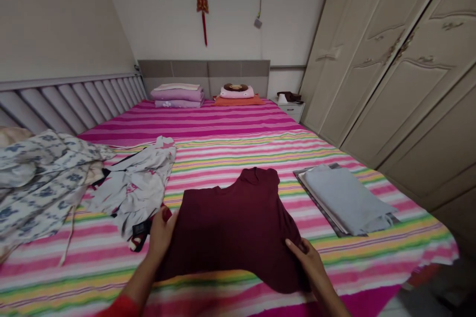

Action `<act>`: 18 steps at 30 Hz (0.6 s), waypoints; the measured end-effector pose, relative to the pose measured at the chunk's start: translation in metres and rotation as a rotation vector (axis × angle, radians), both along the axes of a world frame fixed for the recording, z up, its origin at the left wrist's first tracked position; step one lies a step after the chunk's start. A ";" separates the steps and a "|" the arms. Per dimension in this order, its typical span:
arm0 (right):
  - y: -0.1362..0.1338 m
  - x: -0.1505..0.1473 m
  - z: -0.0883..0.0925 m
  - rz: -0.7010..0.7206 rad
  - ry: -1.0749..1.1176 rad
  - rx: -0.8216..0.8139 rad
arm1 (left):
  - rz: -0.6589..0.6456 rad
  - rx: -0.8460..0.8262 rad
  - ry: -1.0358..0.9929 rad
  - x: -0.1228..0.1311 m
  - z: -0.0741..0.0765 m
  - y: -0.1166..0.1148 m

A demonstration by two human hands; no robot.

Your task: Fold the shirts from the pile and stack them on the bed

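filling most of the view, a wide bed (219,158) wears a cloth striped pink, yellow, green and white. along the right stands a tall cream wardrobe with moulded panel doors (401,74); its doors look shut and its contents are hidden. a small white bedside cabinet (295,111) beside the bed's far corner has its drawer closed, and a dark brown bundle (290,96) and a small white object (282,98) sit on top. heaped at the left edge is white fabric printed with blue-grey flowers (44,183). next to it lies a crumpled pale grey garment with reddish print (145,178). a plain maroon cloth top (230,223) lies spread at the near middle of the bed, between both hands. right of it is a flat folded stack of grey clothes (342,198). the right hand (307,260) is clamped on the top's right edge, thumb uppermost. the left hand (161,233) curls its fingers at the left edge; whether they pinch it i cannot tell.
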State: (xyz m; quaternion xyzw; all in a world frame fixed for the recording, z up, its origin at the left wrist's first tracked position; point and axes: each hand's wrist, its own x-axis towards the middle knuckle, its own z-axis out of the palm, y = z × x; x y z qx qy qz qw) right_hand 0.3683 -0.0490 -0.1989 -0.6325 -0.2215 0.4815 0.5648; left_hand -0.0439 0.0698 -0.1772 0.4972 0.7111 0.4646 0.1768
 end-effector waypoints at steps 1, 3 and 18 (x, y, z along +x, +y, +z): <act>-0.003 -0.002 0.002 0.023 0.063 -0.031 | 0.021 0.033 0.045 0.003 -0.014 -0.021; -0.009 -0.006 0.007 0.082 0.171 -0.091 | 0.049 0.051 0.114 0.009 -0.036 -0.058; -0.048 0.069 0.082 0.141 0.243 0.032 | -0.027 -0.476 -1.159 -0.022 0.082 -0.115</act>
